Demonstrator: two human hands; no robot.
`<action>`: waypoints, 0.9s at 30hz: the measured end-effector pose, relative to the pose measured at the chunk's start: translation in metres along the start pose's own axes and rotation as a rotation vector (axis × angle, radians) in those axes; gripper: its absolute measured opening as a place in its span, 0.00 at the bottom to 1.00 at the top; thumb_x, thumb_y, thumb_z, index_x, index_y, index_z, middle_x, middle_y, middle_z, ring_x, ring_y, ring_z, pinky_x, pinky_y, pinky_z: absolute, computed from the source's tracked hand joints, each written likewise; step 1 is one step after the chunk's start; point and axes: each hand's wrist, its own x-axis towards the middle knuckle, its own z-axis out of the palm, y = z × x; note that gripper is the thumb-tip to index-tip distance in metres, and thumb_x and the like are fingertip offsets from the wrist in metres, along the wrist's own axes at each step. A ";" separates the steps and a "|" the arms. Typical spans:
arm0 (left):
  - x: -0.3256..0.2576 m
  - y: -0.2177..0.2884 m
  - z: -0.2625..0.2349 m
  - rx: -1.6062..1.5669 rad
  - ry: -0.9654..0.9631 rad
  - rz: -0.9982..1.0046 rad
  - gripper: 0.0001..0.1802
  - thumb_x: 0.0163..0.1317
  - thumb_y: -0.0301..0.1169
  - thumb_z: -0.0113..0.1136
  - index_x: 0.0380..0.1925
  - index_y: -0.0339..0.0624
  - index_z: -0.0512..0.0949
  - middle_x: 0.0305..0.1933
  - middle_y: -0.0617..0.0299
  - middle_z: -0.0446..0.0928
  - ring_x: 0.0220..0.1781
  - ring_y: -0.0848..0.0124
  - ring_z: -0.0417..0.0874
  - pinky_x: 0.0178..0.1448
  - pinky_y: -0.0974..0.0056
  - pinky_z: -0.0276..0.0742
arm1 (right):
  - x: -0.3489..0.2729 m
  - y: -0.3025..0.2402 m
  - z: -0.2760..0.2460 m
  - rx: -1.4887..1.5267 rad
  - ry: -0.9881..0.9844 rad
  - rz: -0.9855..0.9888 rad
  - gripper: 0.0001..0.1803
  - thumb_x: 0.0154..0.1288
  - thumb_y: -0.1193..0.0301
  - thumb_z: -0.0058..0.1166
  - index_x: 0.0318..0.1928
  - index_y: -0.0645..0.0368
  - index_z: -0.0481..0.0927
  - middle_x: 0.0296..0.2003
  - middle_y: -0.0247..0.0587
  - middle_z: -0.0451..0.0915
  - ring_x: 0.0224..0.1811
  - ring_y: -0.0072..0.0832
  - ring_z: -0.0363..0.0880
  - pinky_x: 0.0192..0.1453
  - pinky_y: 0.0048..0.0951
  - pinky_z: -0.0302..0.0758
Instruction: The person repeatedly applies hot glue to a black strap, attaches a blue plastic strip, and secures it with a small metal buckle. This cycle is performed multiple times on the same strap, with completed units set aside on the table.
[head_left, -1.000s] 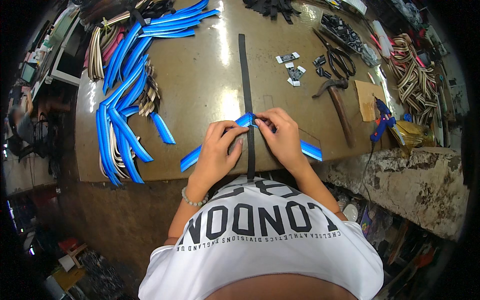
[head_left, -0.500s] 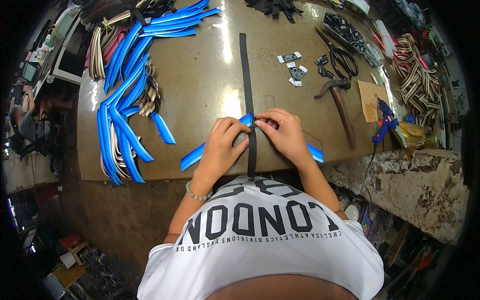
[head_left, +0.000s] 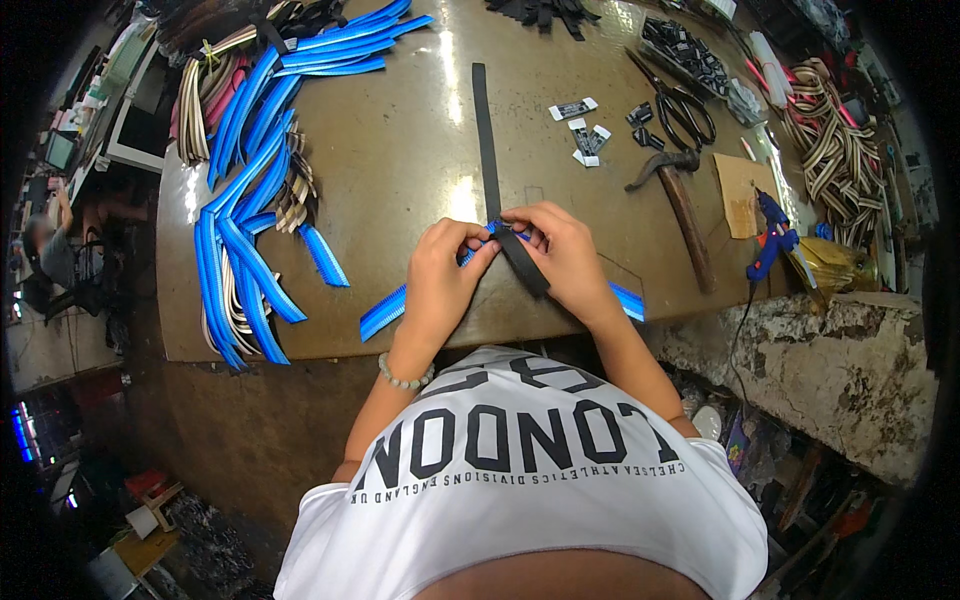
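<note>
A long black webbing strap [head_left: 484,140] runs down the table toward me. Its near end is raised and slants against the fingers of my right hand [head_left: 565,258]. Under both hands a blue striped webbing strap [head_left: 383,313] passes crosswise, its two ends slanting out at the sides. My left hand [head_left: 445,272] pinches at the crossing with thumb and forefinger, on the blue strap. Right beside it, the closed fingertips of my right hand grip the black strap. The fingers cover much of the join, so its details are hidden.
Blue straps [head_left: 250,250] lie heaped at the left. On the right are a hammer [head_left: 685,225], black-handled pliers [head_left: 683,112], a blue glue gun [head_left: 770,240], cardboard [head_left: 742,195] and small labels [head_left: 586,140]. Behind them stands a box of black buckles [head_left: 685,55].
The black strap's near end, which ran straight down toward my shirt, is now lifted and tilted right against my right hand. Both hands stay at the crossing with shifted fingers.
</note>
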 end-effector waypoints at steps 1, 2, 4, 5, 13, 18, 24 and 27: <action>0.002 0.001 0.000 0.006 -0.012 -0.052 0.11 0.51 0.25 0.71 0.34 0.35 0.80 0.32 0.56 0.77 0.33 0.62 0.79 0.39 0.60 0.75 | 0.000 -0.003 -0.001 -0.037 0.010 -0.048 0.18 0.58 0.79 0.64 0.50 0.60 0.83 0.35 0.37 0.78 0.31 0.20 0.73 0.36 0.21 0.73; 0.003 0.003 -0.001 0.011 -0.023 -0.057 0.12 0.51 0.25 0.72 0.34 0.35 0.80 0.32 0.55 0.77 0.33 0.62 0.79 0.39 0.59 0.75 | 0.002 -0.006 -0.003 -0.065 0.032 -0.125 0.18 0.58 0.79 0.63 0.51 0.60 0.82 0.35 0.38 0.78 0.31 0.20 0.73 0.36 0.21 0.73; 0.006 0.005 -0.003 0.029 -0.060 -0.092 0.13 0.50 0.26 0.73 0.35 0.35 0.80 0.33 0.54 0.77 0.33 0.61 0.79 0.39 0.59 0.76 | 0.006 -0.015 -0.008 -0.042 -0.032 -0.119 0.18 0.59 0.79 0.62 0.52 0.60 0.82 0.36 0.39 0.77 0.34 0.21 0.74 0.38 0.22 0.74; 0.007 0.007 -0.004 0.043 -0.049 -0.085 0.13 0.50 0.27 0.73 0.35 0.35 0.80 0.33 0.54 0.77 0.33 0.61 0.79 0.40 0.59 0.76 | 0.009 -0.019 -0.013 0.009 -0.117 -0.036 0.18 0.59 0.79 0.62 0.52 0.60 0.82 0.37 0.40 0.77 0.36 0.21 0.75 0.39 0.23 0.75; 0.010 0.006 -0.006 0.080 -0.076 -0.089 0.14 0.51 0.29 0.73 0.35 0.35 0.80 0.35 0.52 0.75 0.37 0.58 0.79 0.43 0.58 0.76 | 0.059 -0.005 -0.012 0.127 -0.220 0.192 0.08 0.63 0.77 0.62 0.38 0.70 0.81 0.31 0.39 0.77 0.23 0.23 0.81 0.28 0.23 0.78; 0.005 0.004 -0.006 0.070 -0.078 -0.012 0.15 0.56 0.30 0.69 0.42 0.38 0.81 0.37 0.52 0.73 0.38 0.56 0.78 0.45 0.57 0.75 | 0.068 0.004 -0.002 0.126 -0.196 0.295 0.06 0.60 0.78 0.62 0.36 0.70 0.82 0.33 0.47 0.80 0.20 0.30 0.82 0.24 0.29 0.77; 0.000 0.002 -0.005 0.175 -0.068 0.131 0.17 0.60 0.32 0.65 0.50 0.44 0.83 0.37 0.53 0.72 0.39 0.57 0.76 0.46 0.56 0.74 | 0.025 -0.024 -0.020 -0.551 -0.064 -0.125 0.12 0.62 0.77 0.56 0.47 0.64 0.81 0.43 0.50 0.80 0.34 0.41 0.81 0.42 0.36 0.80; -0.002 0.001 -0.002 0.156 -0.042 0.112 0.16 0.61 0.32 0.65 0.49 0.43 0.83 0.37 0.54 0.72 0.40 0.57 0.76 0.46 0.57 0.74 | -0.010 -0.020 -0.023 -0.571 -0.208 -0.440 0.19 0.59 0.78 0.52 0.53 0.63 0.78 0.51 0.44 0.78 0.44 0.37 0.78 0.48 0.34 0.79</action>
